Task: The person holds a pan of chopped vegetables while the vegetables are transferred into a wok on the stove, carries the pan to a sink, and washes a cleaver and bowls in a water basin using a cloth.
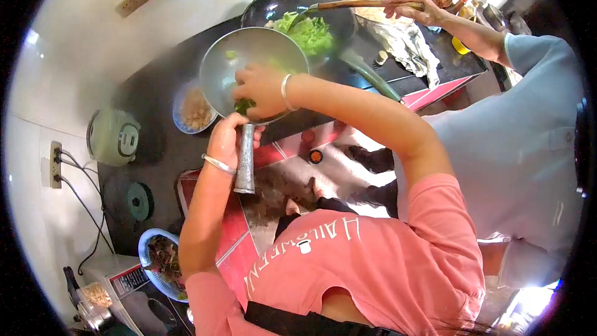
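My left hand (228,139) is wrapped around the metal handle (245,165) of a grey metal pan (221,56), close to its rim. The pan is held up, tilted, beside a dark wok (264,7). Inside the pan, my right hand (262,91) has its fingers curled on leafy greens (245,105); its palm side is hidden. A small green scrap (231,55) sticks to the pan's inner wall. Chopped green leaves (311,34) lie in the wok, where a co-worker's hand (404,6) holds a spatula (348,4) with a wooden handle.
The co-worker in a grey-blue shirt (497,130) stands at my right. A bowl of pale food (196,111), a rice cooker (114,137), a green lid (140,201) and a blue basket of dark leaves (149,236) are on the left. A crumpled cloth (407,46) lies by the wok.
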`<action>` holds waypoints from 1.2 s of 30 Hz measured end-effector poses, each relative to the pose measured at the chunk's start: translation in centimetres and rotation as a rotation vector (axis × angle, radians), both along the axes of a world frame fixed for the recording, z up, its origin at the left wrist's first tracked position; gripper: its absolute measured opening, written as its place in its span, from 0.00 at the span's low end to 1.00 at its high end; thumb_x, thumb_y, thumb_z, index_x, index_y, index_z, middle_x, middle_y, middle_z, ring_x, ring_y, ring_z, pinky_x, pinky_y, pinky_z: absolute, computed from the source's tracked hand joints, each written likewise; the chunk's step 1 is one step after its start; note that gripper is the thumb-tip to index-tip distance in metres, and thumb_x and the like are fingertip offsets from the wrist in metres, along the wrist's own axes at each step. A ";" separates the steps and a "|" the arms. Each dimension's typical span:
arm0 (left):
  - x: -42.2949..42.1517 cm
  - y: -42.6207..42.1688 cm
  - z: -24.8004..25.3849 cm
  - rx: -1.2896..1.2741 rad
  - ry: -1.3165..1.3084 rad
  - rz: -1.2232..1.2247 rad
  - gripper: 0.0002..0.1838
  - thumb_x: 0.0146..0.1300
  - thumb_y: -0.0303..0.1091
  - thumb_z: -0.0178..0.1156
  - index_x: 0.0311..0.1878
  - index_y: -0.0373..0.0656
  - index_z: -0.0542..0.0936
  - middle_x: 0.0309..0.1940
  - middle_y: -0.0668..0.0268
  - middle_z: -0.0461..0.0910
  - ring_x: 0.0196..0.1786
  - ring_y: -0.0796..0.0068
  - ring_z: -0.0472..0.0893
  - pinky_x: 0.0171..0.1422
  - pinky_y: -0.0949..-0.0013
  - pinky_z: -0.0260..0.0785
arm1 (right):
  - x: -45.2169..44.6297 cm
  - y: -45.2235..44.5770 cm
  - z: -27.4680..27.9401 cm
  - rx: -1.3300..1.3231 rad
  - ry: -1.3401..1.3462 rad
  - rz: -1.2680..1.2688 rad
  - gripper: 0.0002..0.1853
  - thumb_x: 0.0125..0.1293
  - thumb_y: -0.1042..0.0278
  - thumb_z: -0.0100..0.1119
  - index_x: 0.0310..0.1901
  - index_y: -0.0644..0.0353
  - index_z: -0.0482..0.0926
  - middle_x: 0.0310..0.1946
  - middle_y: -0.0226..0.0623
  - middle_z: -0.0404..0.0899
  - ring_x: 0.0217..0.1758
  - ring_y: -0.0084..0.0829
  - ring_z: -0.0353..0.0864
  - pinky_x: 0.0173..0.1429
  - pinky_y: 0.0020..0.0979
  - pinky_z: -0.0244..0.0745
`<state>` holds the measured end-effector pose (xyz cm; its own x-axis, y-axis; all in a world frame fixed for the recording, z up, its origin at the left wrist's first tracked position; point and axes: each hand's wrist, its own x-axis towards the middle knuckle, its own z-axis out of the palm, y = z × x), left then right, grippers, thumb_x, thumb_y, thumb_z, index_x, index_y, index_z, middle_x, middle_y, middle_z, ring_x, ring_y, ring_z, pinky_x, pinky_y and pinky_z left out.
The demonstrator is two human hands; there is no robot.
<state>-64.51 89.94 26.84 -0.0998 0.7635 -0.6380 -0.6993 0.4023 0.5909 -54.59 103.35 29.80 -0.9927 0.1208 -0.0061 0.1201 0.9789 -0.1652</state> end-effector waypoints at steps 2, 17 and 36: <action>-0.2 1.9 0.9 -0.045 0.018 0.052 0.13 0.52 0.31 0.49 0.41 0.35 0.69 0.28 0.51 0.74 0.21 0.70 0.73 0.24 0.73 0.68 | -0.4 2.2 0.2 0.065 -0.077 -0.017 0.19 0.47 0.52 0.55 0.42 0.47 0.77 0.43 0.40 0.69 0.49 0.42 0.68 0.53 0.42 0.62; -2.3 13.7 3.2 -0.017 0.348 0.029 0.12 0.55 0.30 0.45 0.40 0.32 0.66 0.26 0.52 0.74 0.22 0.71 0.73 0.23 0.70 0.71 | -1.3 15.6 -0.2 0.523 -0.048 -0.275 0.22 0.44 0.58 0.64 0.46 0.39 0.77 0.53 0.35 0.64 0.60 0.40 0.60 0.60 0.54 0.52; -4.6 14.5 2.0 -0.041 0.321 0.035 0.14 0.53 0.29 0.45 0.40 0.29 0.68 0.26 0.52 0.75 0.20 0.72 0.74 0.23 0.71 0.72 | -4.2 18.5 1.0 0.321 0.219 -0.342 0.14 0.51 0.67 0.55 0.42 0.53 0.77 0.46 0.40 0.70 0.51 0.39 0.70 0.50 0.38 0.71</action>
